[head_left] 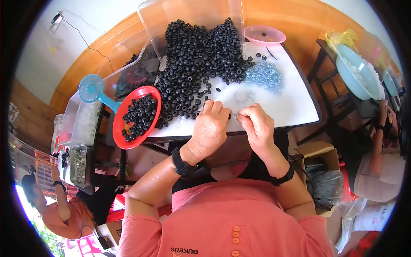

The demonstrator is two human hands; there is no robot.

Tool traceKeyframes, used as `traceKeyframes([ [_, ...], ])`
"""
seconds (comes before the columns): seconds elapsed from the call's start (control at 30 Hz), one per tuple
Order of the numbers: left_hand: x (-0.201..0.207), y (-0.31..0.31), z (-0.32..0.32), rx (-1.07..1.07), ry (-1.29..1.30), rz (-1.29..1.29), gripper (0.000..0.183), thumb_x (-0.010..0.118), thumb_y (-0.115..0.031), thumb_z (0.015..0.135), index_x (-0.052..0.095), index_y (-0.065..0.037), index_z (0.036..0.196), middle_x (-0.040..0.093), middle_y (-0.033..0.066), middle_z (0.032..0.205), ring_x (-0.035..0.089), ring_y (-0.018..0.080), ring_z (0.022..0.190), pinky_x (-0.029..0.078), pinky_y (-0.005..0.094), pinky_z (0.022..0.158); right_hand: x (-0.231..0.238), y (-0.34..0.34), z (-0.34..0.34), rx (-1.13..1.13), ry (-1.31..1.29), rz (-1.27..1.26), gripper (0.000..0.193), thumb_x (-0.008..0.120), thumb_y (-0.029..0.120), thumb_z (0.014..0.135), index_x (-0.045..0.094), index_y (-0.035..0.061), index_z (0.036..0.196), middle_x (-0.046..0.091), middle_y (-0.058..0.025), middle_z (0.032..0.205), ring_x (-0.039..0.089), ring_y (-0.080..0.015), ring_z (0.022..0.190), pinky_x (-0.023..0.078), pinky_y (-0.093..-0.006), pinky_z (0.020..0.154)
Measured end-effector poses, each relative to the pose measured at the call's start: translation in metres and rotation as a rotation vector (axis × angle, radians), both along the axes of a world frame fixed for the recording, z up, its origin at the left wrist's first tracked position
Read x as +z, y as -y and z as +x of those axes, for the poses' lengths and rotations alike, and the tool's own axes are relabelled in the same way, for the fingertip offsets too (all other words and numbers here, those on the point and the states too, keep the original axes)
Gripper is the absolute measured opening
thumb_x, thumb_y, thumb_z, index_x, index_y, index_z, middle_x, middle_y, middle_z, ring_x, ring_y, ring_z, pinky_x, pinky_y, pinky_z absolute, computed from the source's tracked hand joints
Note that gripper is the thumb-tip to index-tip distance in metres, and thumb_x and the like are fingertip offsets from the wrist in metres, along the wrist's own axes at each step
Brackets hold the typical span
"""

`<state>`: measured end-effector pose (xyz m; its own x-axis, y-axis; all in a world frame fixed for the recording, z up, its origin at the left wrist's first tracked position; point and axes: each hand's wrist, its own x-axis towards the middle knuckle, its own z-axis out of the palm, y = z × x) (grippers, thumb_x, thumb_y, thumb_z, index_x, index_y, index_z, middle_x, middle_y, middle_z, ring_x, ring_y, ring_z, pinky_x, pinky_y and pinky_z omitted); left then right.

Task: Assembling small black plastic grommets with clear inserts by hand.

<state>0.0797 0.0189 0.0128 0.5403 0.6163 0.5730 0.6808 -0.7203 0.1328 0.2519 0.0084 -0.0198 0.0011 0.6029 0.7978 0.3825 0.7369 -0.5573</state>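
At the table's near edge my left hand (210, 128) is closed, its fingertips on a small black ring-shaped part (230, 116). Just right of it my right hand (258, 125) makes a pinch with thumb and forefinger; whatever sits between them is too small to make out. Beyond my left hand spreads a big heap of black ring-shaped parts (188, 70), spilling forward from a clear plastic bin (150, 25). A pile of small clear bluish pieces (264, 76) lies on the white tabletop (295, 105) beyond my right hand.
A red bowl (159, 100) of black parts overhangs the table's left edge, beside a blue handheld fan (91, 88). At the back stands a pink dish (265, 35). Co-workers sit at both sides; a light blue basin (353, 75) is at right, a cardboard box (317, 149) below.
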Motion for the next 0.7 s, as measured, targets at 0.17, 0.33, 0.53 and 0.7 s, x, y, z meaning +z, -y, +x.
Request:
traceKeyframes([
  [0.17,-0.003,0.005,-0.002,0.041,0.120,-0.049,0.022,0.065,0.004,0.076,0.066,-0.002,0.097,0.057,0.0126,0.089,0.055,0.0337,0.088,0.049,0.0415,0.072,0.003,0.002,0.001,0.044,-0.011,-0.055,0.017,0.069,-0.008,0.082,0.058,0.0022,0.091,0.058,-0.0102,0.078,0.058,-0.0240,0.064,0.047,-0.0329,0.056],
  [0.33,0.005,0.017,-0.003,-0.039,0.302,-0.218,0.019,0.065,0.003,0.081,0.067,0.000,0.100,0.061,0.0127,0.089,0.058,0.0295,0.087,0.049,0.0364,0.072,0.015,0.010,-0.003,0.130,-0.010,-0.086,0.016,0.067,-0.008,0.084,0.057,0.0015,0.090,0.058,-0.0101,0.079,0.059,-0.0239,0.064,0.048,-0.0327,0.057],
  [0.53,0.011,0.028,-0.008,-0.106,0.735,-0.793,0.015,0.069,-0.004,0.088,0.070,-0.001,0.103,0.063,0.0012,0.083,0.053,0.0074,0.064,0.043,0.0221,0.058,0.027,0.013,-0.005,0.174,0.087,-0.125,0.015,0.066,-0.008,0.084,0.056,0.0015,0.089,0.057,-0.0103,0.079,0.060,-0.0251,0.064,0.048,-0.0335,0.056],
  [0.7,0.018,0.036,-0.017,-0.035,0.850,-0.985,0.019,0.067,-0.004,0.089,0.070,0.000,0.107,0.066,0.0002,0.082,0.051,0.0042,0.063,0.040,0.0194,0.055,0.038,0.014,-0.005,0.176,0.229,-0.118,0.014,0.067,-0.004,0.083,0.056,0.0023,0.088,0.056,-0.0100,0.079,0.059,-0.0270,0.064,0.048,-0.0359,0.056],
])
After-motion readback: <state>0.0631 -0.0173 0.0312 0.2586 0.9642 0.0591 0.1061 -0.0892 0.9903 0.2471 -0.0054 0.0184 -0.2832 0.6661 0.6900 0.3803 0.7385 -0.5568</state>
